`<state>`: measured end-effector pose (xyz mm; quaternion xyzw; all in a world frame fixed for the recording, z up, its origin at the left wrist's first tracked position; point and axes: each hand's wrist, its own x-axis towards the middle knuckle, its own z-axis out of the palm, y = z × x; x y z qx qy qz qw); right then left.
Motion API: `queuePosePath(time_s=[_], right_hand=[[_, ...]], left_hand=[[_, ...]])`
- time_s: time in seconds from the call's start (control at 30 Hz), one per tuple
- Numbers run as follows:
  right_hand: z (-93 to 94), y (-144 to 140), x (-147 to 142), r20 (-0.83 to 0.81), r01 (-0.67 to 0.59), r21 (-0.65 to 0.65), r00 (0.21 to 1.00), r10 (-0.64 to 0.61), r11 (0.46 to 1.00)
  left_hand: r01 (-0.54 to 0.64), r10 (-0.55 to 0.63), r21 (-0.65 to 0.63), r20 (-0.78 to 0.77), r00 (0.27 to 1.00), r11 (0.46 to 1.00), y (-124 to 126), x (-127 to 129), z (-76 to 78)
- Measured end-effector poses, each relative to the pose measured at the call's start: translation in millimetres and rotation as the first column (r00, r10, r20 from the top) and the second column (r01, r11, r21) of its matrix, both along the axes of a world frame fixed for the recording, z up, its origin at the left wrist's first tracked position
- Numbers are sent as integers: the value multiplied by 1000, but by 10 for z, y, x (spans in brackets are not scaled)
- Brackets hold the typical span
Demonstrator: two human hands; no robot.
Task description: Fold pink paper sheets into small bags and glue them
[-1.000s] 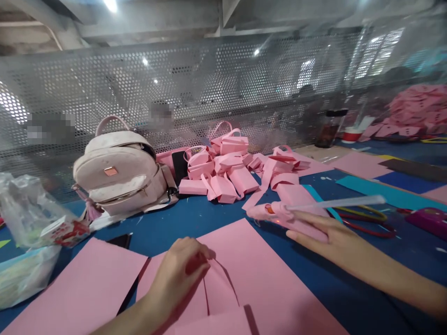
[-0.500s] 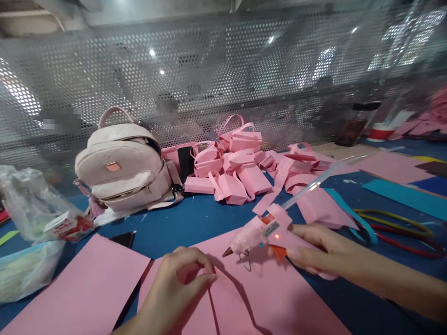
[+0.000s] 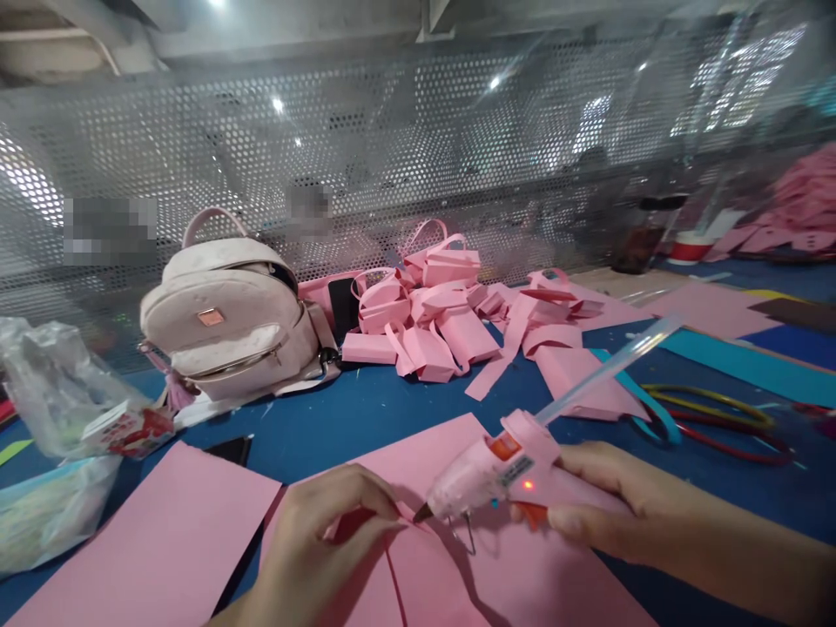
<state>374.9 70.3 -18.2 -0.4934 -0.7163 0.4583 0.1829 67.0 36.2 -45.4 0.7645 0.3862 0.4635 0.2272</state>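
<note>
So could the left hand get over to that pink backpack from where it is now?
Probably yes: the left hand pinches a pink paper strip near the glue gun, and only bare blue table lies between it and the pink backpack.

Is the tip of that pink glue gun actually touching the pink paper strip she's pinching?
Cannot tell. In the head view the pink glue gun nozzle meets the pinched pink paper strip, but blur hides any gap.

Pink glue gun (image 3: 496,466), nozzle at paper strip (image 3: 366,522)
</note>
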Motion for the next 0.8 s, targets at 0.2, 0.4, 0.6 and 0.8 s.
queuePosePath(time_s=[0.2, 0.4, 0.6, 0.8], right_hand=[[19, -196, -89, 62, 82, 214, 993, -98, 973], [170, -234, -219, 23, -258, 427, 961, 275, 867], [235, -236, -226, 24, -255, 407, 963, 269, 877], [-81, -209, -43, 151, -321, 444, 947, 283, 836]], left_hand=[[1, -1, -13, 50, 999, 1000, -44, 17, 23], [17, -12, -67, 80, 997, 998, -64, 16, 6], [10, -1, -89, 102, 995, 996, -55, 19, 1], [16, -8, -137, 58, 998, 990, -63, -20, -39]])
